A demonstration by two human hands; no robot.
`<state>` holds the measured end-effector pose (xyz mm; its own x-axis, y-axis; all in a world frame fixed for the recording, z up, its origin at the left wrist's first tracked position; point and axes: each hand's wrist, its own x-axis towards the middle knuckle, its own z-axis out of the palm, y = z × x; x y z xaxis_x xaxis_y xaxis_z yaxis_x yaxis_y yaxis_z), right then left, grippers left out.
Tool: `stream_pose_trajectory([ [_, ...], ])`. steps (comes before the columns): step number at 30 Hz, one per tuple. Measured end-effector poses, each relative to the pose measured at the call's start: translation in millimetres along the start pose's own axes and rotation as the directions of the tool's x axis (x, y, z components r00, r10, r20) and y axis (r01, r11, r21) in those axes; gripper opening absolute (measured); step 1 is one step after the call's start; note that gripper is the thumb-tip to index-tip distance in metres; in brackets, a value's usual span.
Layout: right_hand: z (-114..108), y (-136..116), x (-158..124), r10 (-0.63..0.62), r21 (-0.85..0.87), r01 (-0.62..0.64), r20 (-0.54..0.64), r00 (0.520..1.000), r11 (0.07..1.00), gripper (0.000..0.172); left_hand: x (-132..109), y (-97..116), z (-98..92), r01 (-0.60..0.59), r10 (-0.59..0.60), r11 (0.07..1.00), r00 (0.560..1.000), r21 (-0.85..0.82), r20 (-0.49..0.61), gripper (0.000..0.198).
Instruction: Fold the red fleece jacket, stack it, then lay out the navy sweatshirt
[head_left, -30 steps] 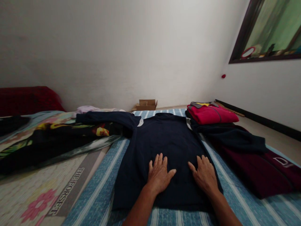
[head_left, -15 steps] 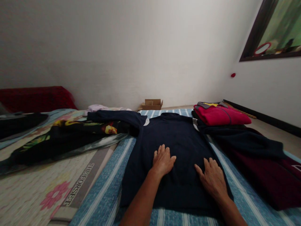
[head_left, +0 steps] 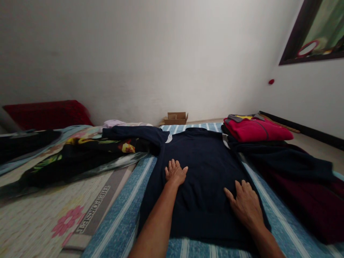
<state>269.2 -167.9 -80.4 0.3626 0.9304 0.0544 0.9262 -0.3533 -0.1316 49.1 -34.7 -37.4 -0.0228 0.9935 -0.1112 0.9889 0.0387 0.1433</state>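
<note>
A dark navy long-sleeved top [head_left: 201, 161] lies spread out on a blue striped cloth [head_left: 118, 211], its sleeves reaching out to both sides and a white patch near each shoulder. My left hand [head_left: 176, 172] rests flat on the left part of its body, fingers apart, holding nothing. Lower down, near the right edge of the same top, my right hand [head_left: 245, 202] lies with fingers spread and nothing in it.
Folded pink clothing [head_left: 258, 129] and a maroon garment [head_left: 301, 204] lie on the right. At left are a black patterned garment [head_left: 80, 156] and a floral mat [head_left: 34, 218]. A cardboard box [head_left: 177, 118] stands by the wall.
My left hand has slid left and slightly away over the navy top. My right hand stays about where it was on the fabric. The view has shifted slightly.
</note>
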Motion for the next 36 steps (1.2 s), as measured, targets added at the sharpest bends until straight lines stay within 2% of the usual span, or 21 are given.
stream_pose_trajectory([
  [4,-1,-1,0,-0.003,0.005,0.003,0.001,1.000,1.000,0.067,1,4,-3.7,0.017,-0.016,1.000,0.999,-0.007,0.029,0.075],
  [6,-1,-1,0,-0.006,0.012,0.006,-0.001,1.000,1.000,0.066,3,6,-6.0,-0.001,0.001,0.999,1.000,-0.052,-0.004,0.073],
  [10,-2,-1,-1,-0.007,0.023,0.007,-0.010,1.000,1.000,0.066,13,10,-6.9,-0.134,0.095,0.971,0.976,-0.198,-0.196,0.042],
  [15,-1,-1,-2,-0.018,0.021,0.019,-0.023,1.000,1.000,0.065,33,15,0.1,-0.187,0.110,0.941,0.957,-0.283,-0.269,0.020],
  [23,-2,1,-3,-0.017,0.030,0.018,-0.026,1.000,0.999,0.064,44,17,12.2,-0.158,0.051,0.915,0.957,-0.370,-0.284,0.011],
  [36,-1,1,-3,-0.015,0.041,0.016,-0.029,0.999,0.999,0.064,50,23,15.3,-0.080,-0.031,0.910,0.965,-0.407,-0.259,0.006],
])
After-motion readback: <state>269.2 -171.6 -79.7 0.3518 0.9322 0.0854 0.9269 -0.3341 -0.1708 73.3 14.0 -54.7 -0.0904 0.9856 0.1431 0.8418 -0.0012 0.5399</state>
